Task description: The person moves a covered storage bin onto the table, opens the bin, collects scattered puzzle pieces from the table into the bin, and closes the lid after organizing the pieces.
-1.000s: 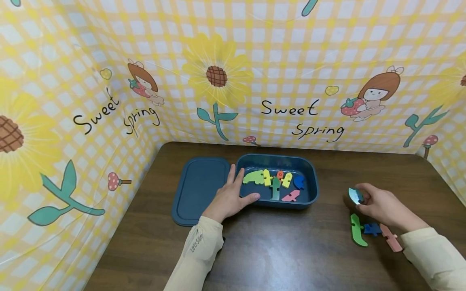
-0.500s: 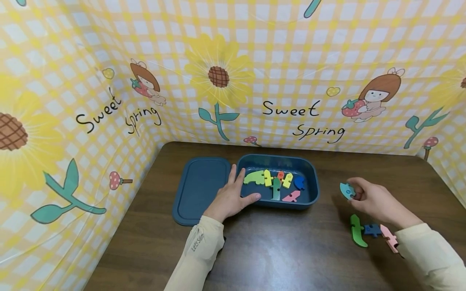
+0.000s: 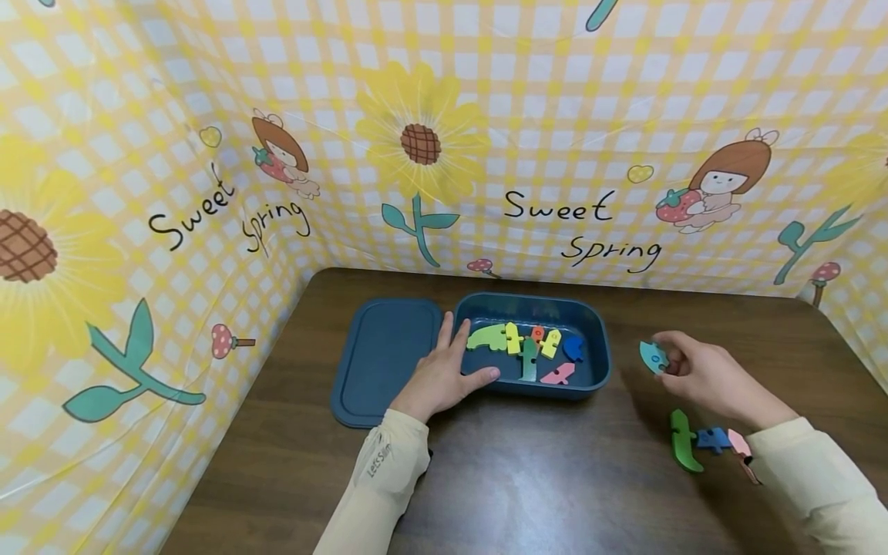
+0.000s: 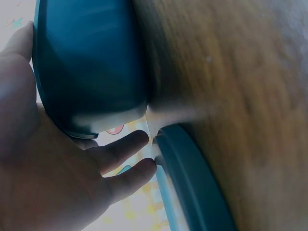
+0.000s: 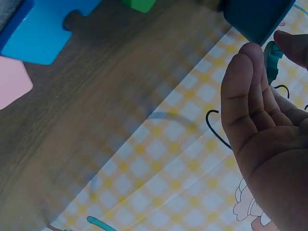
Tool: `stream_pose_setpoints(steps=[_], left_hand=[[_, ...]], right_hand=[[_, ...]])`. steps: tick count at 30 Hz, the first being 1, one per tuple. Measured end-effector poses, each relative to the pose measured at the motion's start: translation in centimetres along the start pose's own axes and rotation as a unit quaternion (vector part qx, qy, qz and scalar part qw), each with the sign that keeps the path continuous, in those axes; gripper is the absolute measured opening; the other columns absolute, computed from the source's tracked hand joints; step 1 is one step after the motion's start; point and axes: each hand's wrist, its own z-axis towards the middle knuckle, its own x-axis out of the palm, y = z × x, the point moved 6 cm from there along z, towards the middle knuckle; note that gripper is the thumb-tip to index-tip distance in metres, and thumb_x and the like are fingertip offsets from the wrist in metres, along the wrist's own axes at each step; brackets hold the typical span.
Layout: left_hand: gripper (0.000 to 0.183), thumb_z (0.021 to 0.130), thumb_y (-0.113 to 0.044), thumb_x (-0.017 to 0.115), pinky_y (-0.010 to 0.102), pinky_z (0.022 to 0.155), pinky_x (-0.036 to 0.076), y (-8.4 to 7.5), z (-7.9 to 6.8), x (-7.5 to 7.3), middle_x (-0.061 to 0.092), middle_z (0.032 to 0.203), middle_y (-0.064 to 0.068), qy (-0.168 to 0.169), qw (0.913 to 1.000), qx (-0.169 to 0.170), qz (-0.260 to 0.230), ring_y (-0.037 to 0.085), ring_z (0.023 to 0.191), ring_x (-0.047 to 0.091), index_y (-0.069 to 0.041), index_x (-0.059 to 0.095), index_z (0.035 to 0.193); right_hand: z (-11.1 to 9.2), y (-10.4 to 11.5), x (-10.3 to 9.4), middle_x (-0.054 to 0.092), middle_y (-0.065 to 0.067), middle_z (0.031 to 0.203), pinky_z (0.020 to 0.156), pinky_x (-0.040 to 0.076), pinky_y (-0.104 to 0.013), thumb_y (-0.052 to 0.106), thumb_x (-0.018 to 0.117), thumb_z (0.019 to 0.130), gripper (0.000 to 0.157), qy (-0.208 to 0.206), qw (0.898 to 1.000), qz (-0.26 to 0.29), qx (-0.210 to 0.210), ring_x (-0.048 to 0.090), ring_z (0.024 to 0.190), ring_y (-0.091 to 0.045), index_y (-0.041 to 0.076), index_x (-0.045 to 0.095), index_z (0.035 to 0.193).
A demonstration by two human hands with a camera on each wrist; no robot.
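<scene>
My right hand (image 3: 714,376) pinches a teal puzzle piece (image 3: 653,357) with a curved edge, held above the table to the right of the dark blue box (image 3: 602,327). In the right wrist view the same teal piece (image 5: 274,61) shows between thumb and fingers. My left hand (image 3: 440,371) lies spread at the left end of the box, thumb along its front rim and fingers at the gap beside the lid. The left wrist view shows the palm (image 4: 53,173) against the box's end wall (image 4: 91,62). Several pieces, among them a light green one (image 3: 488,338), lie inside the box.
A flat dark blue lid (image 3: 388,354) lies left of the box. At the right of the table (image 3: 527,478) are a green piece (image 3: 683,443), a blue piece (image 3: 712,439) and a pink piece (image 3: 738,443), partly behind the right sleeve. A checked cloth (image 3: 555,139) hangs behind.
My right hand has moved left toward the box with the teal piece, turning its flat face into view. The left hand stays at the box's left end.
</scene>
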Motion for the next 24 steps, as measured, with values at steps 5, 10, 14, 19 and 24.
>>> stream_pose_setpoints(steps=[5, 10, 14, 19, 24], left_hand=[[0.101, 0.090, -0.068, 0.061, 0.067, 0.112, 0.022, -0.1, 0.0, 0.0, -0.015, 0.168, -0.001, 0.001, 1.0000, 0.001, -0.002, 0.049, 0.141, 0.033, -0.022, 0.011, 0.165], [0.102, 0.090, -0.069, 0.061, 0.066, 0.112, 0.022, 0.0, 0.0, 0.1, -0.015, 0.168, -0.001, 0.001, 1.0000, 0.001, -0.001, 0.048, 0.141, 0.034, -0.022, 0.011, 0.165], [0.101, 0.090, -0.068, 0.061, 0.066, 0.112, 0.023, 0.0, 0.1, 0.1, -0.015, 0.168, 0.000, 0.001, 1.0000, 0.002, 0.001, 0.048, 0.141, 0.035, -0.021, 0.011, 0.165], [0.101, 0.090, -0.068, 0.061, 0.066, 0.111, 0.024, -0.1, 0.1, 0.0, -0.014, 0.168, 0.002, 0.003, 1.0000, 0.002, 0.002, 0.048, 0.140, 0.035, -0.021, 0.011, 0.165], [0.101, 0.090, -0.069, 0.061, 0.066, 0.111, 0.024, -0.1, 0.1, 0.0, -0.013, 0.169, 0.002, 0.003, 1.0000, 0.002, 0.002, 0.048, 0.140, 0.035, -0.022, 0.011, 0.165]], right_hand=[[0.3, 0.5, -0.1, 0.059, -0.003, 0.091, 0.060, 0.046, -0.028, 0.009, 0.077, 0.089, 0.057, -0.002, 1.000, 0.002, -0.009, 0.054, 0.075, -0.018, -0.003, 0.050, 0.138], [0.8, 1.2, -0.1, 0.059, -0.001, 0.089, 0.060, 0.045, -0.029, 0.012, 0.077, 0.090, 0.055, -0.006, 1.000, -0.002, -0.018, 0.053, 0.072, -0.016, -0.001, 0.051, 0.137], [1.3, 1.6, -0.1, 0.057, 0.001, 0.087, 0.059, 0.043, -0.029, 0.017, 0.078, 0.091, 0.055, -0.003, 1.000, -0.001, -0.022, 0.051, 0.070, -0.015, 0.000, 0.052, 0.136], [1.8, 2.1, 0.1, 0.057, -0.001, 0.087, 0.058, 0.043, -0.029, 0.019, 0.078, 0.091, 0.056, 0.006, 1.000, 0.004, -0.017, 0.052, 0.071, -0.016, 0.000, 0.051, 0.136], [2.6, 2.7, 0.3, 0.058, -0.001, 0.086, 0.058, 0.044, -0.030, 0.017, 0.078, 0.091, 0.056, 0.017, 1.000, 0.008, -0.017, 0.052, 0.070, -0.017, -0.001, 0.051, 0.137]])
